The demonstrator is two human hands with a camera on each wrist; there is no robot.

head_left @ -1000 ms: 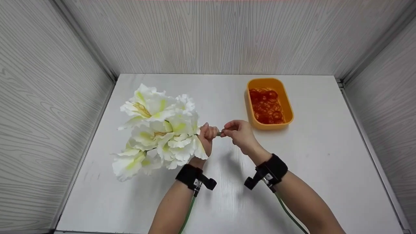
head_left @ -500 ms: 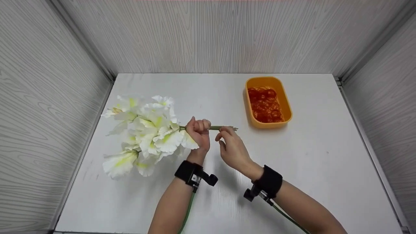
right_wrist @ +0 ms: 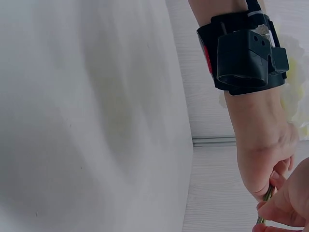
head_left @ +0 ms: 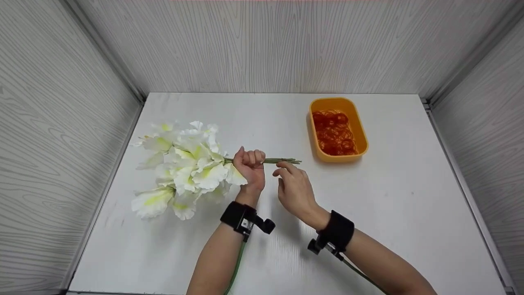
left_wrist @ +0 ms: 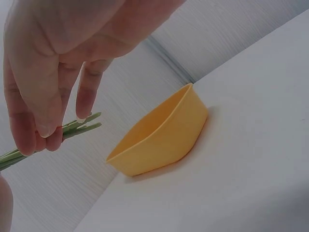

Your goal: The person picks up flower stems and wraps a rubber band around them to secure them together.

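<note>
In the head view my left hand (head_left: 250, 170) grips a bunch of artificial white flowers (head_left: 196, 168) by the stems, the blooms lying to the left and the bare stem ends (head_left: 282, 160) jutting out to the right. My right hand (head_left: 297, 190) is at those stem ends, knuckles up, its fingertips partly hidden. The left wrist view looks in closer: the right thumb and fingers (left_wrist: 48, 96) pinch at the green stems (left_wrist: 79, 128), where a thin red rubber band (left_wrist: 60, 127) shows between the fingertips. In the right wrist view both hands meet at the stems.
An orange-yellow box (head_left: 362, 131) stands on the white table (head_left: 409, 229) behind and right of the right hand. Several red rubber bands (head_left: 333, 133) lie in it. Grey wood-grain walls (head_left: 262, 45) enclose the table at the back and both sides.
The bunch and left hand have shifted left, exposing more stem on the right. My right hand has turned over knuckles up and come slightly nearer the body, staying at the stems.
</note>
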